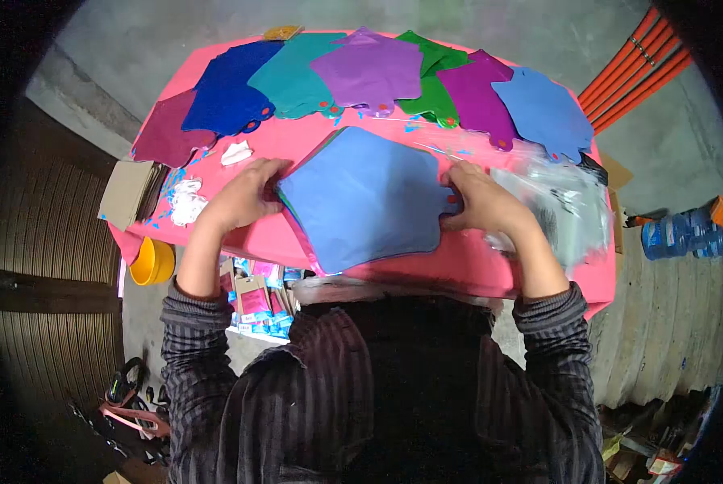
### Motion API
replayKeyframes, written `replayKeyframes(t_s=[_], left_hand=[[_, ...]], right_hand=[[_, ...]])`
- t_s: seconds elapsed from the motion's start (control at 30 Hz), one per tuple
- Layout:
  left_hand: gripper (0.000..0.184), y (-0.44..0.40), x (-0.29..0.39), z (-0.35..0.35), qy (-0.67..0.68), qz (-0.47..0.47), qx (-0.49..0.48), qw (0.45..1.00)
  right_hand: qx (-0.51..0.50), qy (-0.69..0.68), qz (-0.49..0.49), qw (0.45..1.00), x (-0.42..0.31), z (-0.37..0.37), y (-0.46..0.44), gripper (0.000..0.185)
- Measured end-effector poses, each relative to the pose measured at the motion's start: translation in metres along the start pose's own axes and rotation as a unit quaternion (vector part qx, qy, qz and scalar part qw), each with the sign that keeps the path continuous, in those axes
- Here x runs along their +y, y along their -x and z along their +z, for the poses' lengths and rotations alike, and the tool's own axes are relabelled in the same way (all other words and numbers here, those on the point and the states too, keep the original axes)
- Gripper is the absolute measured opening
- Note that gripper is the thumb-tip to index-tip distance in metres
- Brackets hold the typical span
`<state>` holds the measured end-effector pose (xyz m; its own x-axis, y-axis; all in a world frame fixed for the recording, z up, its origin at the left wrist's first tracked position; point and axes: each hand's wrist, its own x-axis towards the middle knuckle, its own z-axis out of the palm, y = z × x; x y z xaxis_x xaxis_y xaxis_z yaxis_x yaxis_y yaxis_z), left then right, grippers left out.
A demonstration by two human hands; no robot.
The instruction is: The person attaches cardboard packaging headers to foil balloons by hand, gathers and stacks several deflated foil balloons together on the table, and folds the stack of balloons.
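A stack of coloured sheets (361, 202) lies at the near middle of the table, between my hands. Its top sheet is light blue, many-cornered, with a small tab and a red dot on the right side. Green and pink edges peek out along its left side. My left hand (248, 194) grips the left corner, thumb and fingers at the edge. On the opposite side, my right hand (489, 200) curls around the edge by the tab. Some fingertips of both hands are hidden.
Similar sheets fan along the pink table's (297, 137) far side, including a dark blue pile (228, 89) and a lilac pile (369, 68). Clear plastic bags (559, 202) lie right; cardboard pieces (126, 194) and white scraps (188, 203) lie left. Below are a yellow bucket (153, 262) and packaged goods (256, 302).
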<state>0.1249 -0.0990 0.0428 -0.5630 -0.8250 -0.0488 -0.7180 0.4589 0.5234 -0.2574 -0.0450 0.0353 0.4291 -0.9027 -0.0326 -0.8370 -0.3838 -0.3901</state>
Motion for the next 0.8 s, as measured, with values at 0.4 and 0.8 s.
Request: replayKeyframes(t_s=[0.4, 0.8], left_hand=[[0.05, -0.003, -0.017, -0.002, -0.033, -0.018, 0.0, 0.999], [0.047, 0.002, -0.007, -0.011, -0.064, -0.053, -0.022, 0.996]], right_hand=[[-0.003, -0.045, -0.005, 0.999, -0.003, 0.007, -0.01, 0.049], [-0.008, -0.02, -0.004, 1.0, -0.01, 0.009, -0.01, 0.05]])
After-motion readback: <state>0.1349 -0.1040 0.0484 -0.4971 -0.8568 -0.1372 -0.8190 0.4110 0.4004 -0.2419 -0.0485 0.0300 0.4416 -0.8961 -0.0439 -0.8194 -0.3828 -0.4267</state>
